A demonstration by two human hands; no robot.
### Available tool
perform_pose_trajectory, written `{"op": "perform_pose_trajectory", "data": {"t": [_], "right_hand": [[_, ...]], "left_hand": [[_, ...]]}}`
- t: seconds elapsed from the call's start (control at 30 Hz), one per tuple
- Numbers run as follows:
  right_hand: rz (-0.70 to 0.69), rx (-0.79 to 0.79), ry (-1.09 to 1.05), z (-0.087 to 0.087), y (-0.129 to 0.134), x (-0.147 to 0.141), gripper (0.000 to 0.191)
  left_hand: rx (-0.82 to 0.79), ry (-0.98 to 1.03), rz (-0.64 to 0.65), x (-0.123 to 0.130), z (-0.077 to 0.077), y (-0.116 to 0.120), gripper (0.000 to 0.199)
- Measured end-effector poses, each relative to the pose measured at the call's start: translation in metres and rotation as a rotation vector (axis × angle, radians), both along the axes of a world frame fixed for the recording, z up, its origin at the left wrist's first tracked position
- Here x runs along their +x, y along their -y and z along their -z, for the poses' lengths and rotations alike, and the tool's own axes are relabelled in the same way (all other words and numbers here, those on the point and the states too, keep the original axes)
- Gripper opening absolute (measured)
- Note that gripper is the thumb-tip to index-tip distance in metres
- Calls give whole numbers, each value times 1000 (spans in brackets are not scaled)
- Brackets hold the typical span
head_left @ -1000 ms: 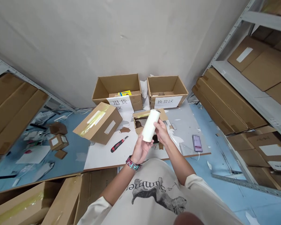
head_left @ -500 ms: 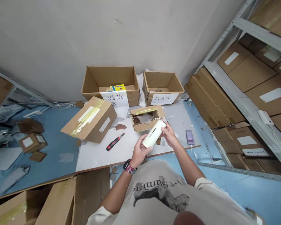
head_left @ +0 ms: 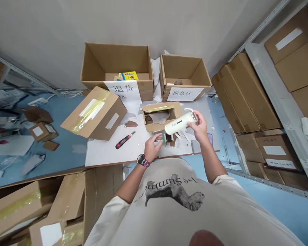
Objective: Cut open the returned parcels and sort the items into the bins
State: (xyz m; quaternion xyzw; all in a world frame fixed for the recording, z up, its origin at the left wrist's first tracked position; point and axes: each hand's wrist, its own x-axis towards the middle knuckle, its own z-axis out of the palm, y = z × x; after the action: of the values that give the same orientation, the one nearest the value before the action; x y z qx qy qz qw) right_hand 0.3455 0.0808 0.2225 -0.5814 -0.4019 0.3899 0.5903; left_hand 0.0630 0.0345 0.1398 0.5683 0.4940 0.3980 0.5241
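Note:
A pale cream bottle [head_left: 179, 123] with a strap loop is held in my right hand [head_left: 200, 126], gripped at its right end and tilted over the table. My left hand [head_left: 154, 147], closed at the fingertips, is on a small green-edged box [head_left: 165, 138] below the bottle's left end. Behind the hands lies an opened cardboard box [head_left: 178, 107] with white wrapping inside. A red and black cutter [head_left: 123, 141] rests on the white table [head_left: 102, 153] to the left.
A closed taped carton [head_left: 94, 112] stands on the left of the table. Two open labelled boxes [head_left: 143, 89] [head_left: 184, 94] are at the back. Shelving [head_left: 267, 75] with cartons is on the right. Torn scraps lie near my hands.
My left hand has let go of the bottle and now touches the small box. My right hand has moved right with the bottle. The view has shifted downward.

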Motion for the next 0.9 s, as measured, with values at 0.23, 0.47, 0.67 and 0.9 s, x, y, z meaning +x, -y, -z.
{"op": "perform_pose_trajectory", "data": {"t": [0.23,0.47,0.67,0.9], "right_hand": [[-11,-114,28,19,22,7,72],[-75,-203,-17,50,30,-28,61],[-6,-237,-126,64,33,-21,67],[83,-234,-103,62,50,6,69]], "left_hand": [[141,-319,191,30,47,-16,60],[56,-299,274,23,88,-27,81],[15,-354,268,17,101,-25,77],[227,-530,462,22,95,-33,37]]}}
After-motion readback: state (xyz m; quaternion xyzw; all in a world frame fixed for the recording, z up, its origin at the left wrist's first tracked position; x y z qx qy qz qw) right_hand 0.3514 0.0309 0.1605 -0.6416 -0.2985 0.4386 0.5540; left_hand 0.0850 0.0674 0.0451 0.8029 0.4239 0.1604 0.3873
